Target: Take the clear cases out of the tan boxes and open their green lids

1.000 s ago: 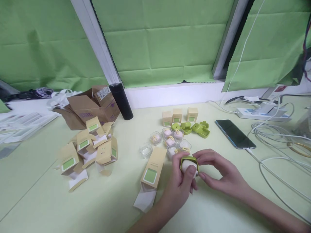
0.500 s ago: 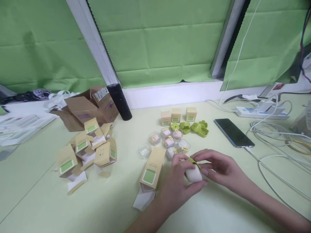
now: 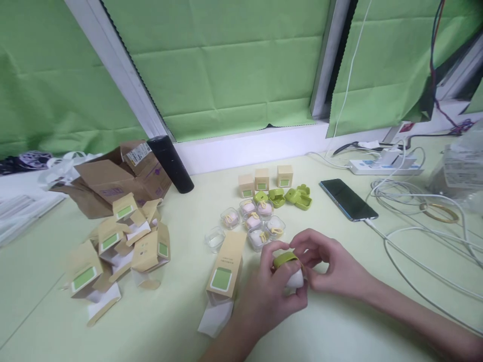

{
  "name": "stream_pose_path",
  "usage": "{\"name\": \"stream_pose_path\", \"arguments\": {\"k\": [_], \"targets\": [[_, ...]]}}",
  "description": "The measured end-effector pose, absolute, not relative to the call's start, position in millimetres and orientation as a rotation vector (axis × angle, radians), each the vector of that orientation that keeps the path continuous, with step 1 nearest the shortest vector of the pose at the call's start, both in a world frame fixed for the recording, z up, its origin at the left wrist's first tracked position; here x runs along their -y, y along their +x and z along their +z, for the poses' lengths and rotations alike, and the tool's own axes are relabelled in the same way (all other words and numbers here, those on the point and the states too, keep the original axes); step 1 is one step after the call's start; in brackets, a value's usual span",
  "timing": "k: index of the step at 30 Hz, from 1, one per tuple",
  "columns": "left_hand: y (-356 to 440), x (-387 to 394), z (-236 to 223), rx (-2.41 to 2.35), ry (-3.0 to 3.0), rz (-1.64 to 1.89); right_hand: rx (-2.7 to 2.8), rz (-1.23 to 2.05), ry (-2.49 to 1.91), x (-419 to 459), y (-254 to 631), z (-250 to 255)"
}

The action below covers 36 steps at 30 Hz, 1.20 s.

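Note:
My left hand [image 3: 269, 286] is closed around a small white rounded case with a green cover [image 3: 285, 259], its thumb across the front. My right hand [image 3: 328, 261] meets the case from the right, fingers curled and fingertips at its edge, partly hiding it. Left of my hands lies a long tan carton [image 3: 228, 259] with a green square and an open white flap. Just beyond are several clear little cases [image 3: 258, 237] holding pale pink or white pieces with yellow loops, and an empty clear case [image 3: 215, 240].
Behind are green molded pieces [image 3: 276, 197] and small tan boxes [image 3: 261, 180]. Opened cartons [image 3: 151, 249], a brown cardboard box [image 3: 109, 176] and a black cylinder [image 3: 171, 165] are left. A phone [image 3: 347, 198], white cables [image 3: 400, 236] and a power strip [image 3: 385, 167] lie right.
The view has shifted to the right. In my hands the case has turned, so more of its green cover shows and less of the white. Both hands stay at it.

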<state>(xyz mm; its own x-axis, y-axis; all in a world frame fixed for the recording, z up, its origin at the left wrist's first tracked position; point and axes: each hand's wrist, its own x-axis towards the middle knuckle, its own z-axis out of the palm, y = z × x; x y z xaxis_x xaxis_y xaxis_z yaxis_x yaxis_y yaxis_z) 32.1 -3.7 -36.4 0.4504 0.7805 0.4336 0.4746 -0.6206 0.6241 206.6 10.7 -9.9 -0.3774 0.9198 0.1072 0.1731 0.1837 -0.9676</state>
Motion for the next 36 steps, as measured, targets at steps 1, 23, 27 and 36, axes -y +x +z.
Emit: {"name": "stream_pose_path", "arguments": {"k": [1,23,27,36], "targets": [[32.9,3.8,-37.0,-1.089,2.309,0.994,1.719,1.258,-1.055,-9.7,205.2,-9.6],[37.6,7.2,-36.0,-1.204,2.480,1.025,1.799,1.187,-1.068,-7.9,203.4,-16.5],[37.2,7.5,-35.2,-1.194,2.436,1.050,1.776,1.204,-1.073,-8.8,202.3,-14.7],[34.4,5.5,-33.1,-1.104,2.448,1.028,1.932,1.193,-1.038,-9.1,206.3,-12.1]]}}
